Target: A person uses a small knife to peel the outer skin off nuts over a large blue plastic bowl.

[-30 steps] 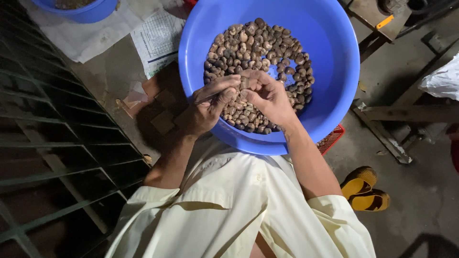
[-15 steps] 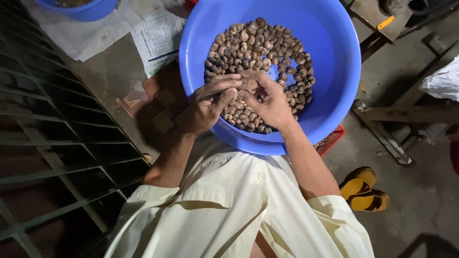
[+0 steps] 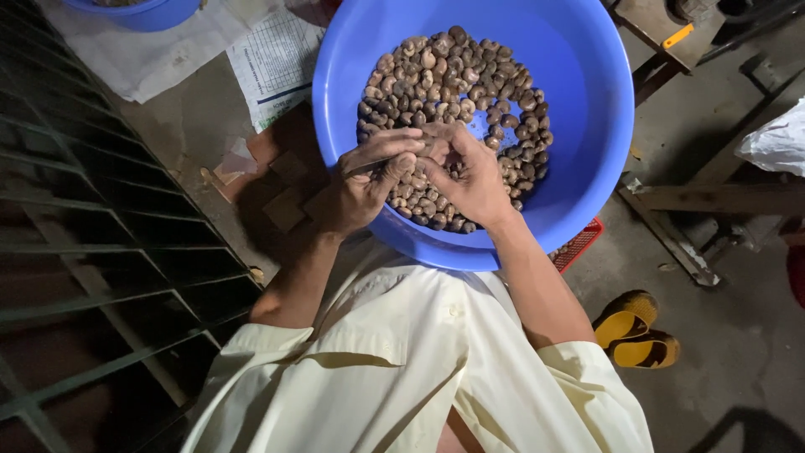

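Fingers [image 3: 394, 151] of the left hand [image 3: 365, 184] curl inward and pinch a small dark nut [image 3: 425, 149] against the thumb; the fingertips of the right hand [image 3: 470, 180] close on the same nut from the 3 o'clock side. Both hands meet above the near half of the basin [image 3: 587, 109], at about 6 o'clock of its round floor.

Basin: smooth, glossy blue plastic, circular, with a rolled rim. It holds a heap of nuts [image 3: 453, 75], which are kidney-shaped, matte and mottled brown to grey, and piled from 12 o'clock to the centre. A bare blue patch of floor shows at about 3 o'clock of the heap.

Surroundings:
- Cream woven shirt [image 3: 402, 369], sleeves rolled to the elbow, at 6 o'clock.
- Dark metal grille [image 3: 92, 252] with angular bars, at 9 o'clock.
- Printed paper sheet [image 3: 272, 63], flat on the concrete floor, at 11 o'clock.
- Second blue basin [image 3: 151, 13], partly out of view, at 10 o'clock.
- Yellow rubber sandals [image 3: 633, 331], at 4 o'clock.
- Red plastic crate [image 3: 579, 243], edge only, under the basin rim.
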